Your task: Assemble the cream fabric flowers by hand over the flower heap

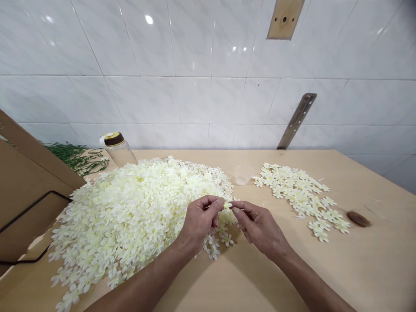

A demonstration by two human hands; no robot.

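Between my two hands, above the table, is a small pale-yellow artificial flower. My left hand pinches it between thumb and fingers. From the other side, the thumb and forefinger of my right hand come together at the flower's edge; whether they grip a petal or something finer I cannot make out. A big heap of white and pale-yellow artificial flowers spreads under and to the left of my left hand. To the right of my right hand lies a smaller, flatter spread of the same flowers.
A clear bottle with a brown and yellow lid stands behind the heap. Green wiry stems lie at the back left beside a cardboard box. A dark brown oval object sits at right. Behind the table rises a tiled wall with a metal bracket.
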